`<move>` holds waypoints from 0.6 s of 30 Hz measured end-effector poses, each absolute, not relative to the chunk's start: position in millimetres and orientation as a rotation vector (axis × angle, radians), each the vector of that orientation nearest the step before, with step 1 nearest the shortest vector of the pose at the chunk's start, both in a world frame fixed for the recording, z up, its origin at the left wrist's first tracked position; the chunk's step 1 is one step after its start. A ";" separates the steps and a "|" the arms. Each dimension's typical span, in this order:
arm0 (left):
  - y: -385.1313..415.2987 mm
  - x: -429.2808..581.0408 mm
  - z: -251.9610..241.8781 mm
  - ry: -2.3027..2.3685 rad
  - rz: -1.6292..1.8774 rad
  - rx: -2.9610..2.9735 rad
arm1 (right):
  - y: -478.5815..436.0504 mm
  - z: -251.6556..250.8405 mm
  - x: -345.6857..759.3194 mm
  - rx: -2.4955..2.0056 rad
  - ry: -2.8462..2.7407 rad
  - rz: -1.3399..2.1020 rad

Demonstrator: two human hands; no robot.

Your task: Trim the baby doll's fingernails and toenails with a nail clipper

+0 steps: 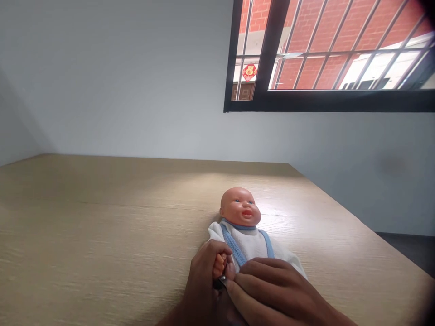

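A baby doll (pixel 242 226) in a white top with blue straps lies on its back on the wooden table (pixel 102 235), head pointing away from me. My left hand (pixel 204 280) is closed around the doll's small arm at its side. My right hand (pixel 272 290) lies over the doll's belly and lower body, fingers pressed together on the clothing. A small dark object shows between my two hands; I cannot make out what it is. The doll's legs are hidden under my hands.
The table runs to a grey wall at the back and ends in an edge on the right (pixel 374 235), with dark floor beyond. A barred window (pixel 326 54) sits high on the right wall.
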State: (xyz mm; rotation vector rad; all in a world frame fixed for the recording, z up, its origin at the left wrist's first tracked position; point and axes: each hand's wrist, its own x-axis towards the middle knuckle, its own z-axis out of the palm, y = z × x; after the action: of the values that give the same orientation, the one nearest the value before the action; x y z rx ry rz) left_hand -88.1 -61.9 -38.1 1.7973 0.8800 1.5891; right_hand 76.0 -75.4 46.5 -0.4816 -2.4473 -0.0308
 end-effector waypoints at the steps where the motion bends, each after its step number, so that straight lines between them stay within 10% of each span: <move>1: -62.2 -88.9 -38.3 0.922 1.568 1.798 | -76.1 47.2 76.8 -0.497 -2.410 -0.005; 18: -114.6 -131.0 -8.9 0.681 0.804 2.919 | -176.3 39.8 109.4 -1.194 -1.949 0.435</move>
State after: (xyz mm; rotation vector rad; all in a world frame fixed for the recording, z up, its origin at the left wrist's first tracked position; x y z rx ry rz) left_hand -131.0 -114.6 -8.9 2.9191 0.6810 0.8040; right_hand 109.4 -176.3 39.8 -1.1942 -1.9488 0.4354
